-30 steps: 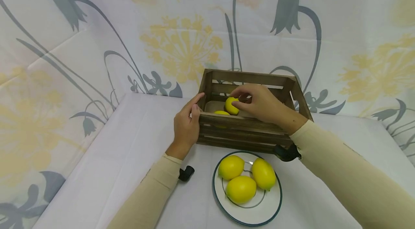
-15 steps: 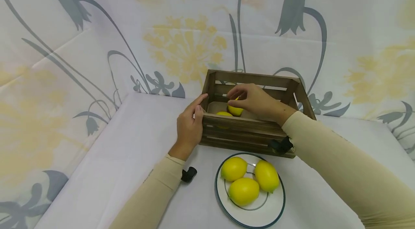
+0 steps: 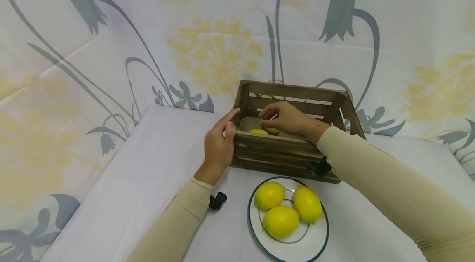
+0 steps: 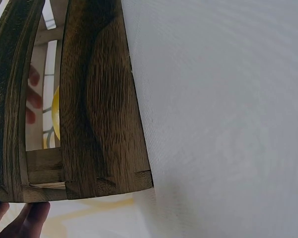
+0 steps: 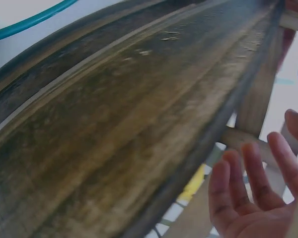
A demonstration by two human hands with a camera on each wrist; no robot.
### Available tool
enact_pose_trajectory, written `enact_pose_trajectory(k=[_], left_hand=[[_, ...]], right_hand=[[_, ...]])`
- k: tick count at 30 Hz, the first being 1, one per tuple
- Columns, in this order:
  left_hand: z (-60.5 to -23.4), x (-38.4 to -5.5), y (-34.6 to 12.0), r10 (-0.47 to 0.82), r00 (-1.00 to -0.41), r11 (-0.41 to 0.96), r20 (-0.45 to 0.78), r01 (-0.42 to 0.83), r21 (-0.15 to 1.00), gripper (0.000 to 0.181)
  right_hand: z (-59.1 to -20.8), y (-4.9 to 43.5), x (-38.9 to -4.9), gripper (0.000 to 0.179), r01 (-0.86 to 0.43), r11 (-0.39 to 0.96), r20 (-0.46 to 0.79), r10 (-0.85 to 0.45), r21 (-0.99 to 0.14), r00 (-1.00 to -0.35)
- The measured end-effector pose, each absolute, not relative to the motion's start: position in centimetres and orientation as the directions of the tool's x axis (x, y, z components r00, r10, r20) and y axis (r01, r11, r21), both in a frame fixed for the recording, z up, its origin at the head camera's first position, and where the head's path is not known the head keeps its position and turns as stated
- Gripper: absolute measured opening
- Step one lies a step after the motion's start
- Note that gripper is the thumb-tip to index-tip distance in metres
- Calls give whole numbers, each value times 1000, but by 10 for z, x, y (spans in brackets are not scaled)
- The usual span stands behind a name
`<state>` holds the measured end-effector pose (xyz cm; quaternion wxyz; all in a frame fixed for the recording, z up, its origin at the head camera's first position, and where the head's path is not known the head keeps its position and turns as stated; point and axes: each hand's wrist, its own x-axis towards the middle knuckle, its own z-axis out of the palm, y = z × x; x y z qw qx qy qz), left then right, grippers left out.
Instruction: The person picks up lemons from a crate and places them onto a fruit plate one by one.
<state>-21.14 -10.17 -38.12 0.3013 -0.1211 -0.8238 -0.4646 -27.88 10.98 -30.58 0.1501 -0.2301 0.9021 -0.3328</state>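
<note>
My left hand [image 3: 219, 144] rests against the left end of a dark wooden slatted crate [image 3: 282, 144], its fingers extended along the side and the thumb at the front corner. In the left wrist view, fingertips [image 4: 36, 218] touch that end. My right hand [image 3: 291, 119] is inside the crate, over a lemon [image 3: 272, 131] that its thumb and fingers partly hide. The right wrist view shows these fingers [image 5: 260, 181] loosely bent and apart, with nothing in the palm. Another lemon [image 3: 259, 131] lies beside it, near the crate's front slat.
In front of the crate stands a white plate [image 3: 326, 229] with a dark blue-green rim. It bears three lemons [image 3: 281, 221]. White cloth [image 3: 163, 163] covers the table, and a flower-patterned curtain [image 3: 222, 2] hangs close behind the crate.
My right hand's fingers have come away from the lemon in the crate and the hand now sits lower over it. The left hand keeps its place; the view has shifted slightly.
</note>
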Motion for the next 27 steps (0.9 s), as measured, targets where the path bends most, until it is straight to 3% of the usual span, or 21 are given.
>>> enact_pose_trajectory(k=[12, 27], left_hand=[[-384, -213, -103, -84, -779, 535, 621, 490, 688, 49], [-383, -210, -102, -84, -778, 529, 623, 495, 689, 47]], right_hand=[[-311, 107, -283, 52, -217, 722, -286, -505, -657, -814], [-318, 107, -287, 56, -293, 738, -409, -607, -608, -681]])
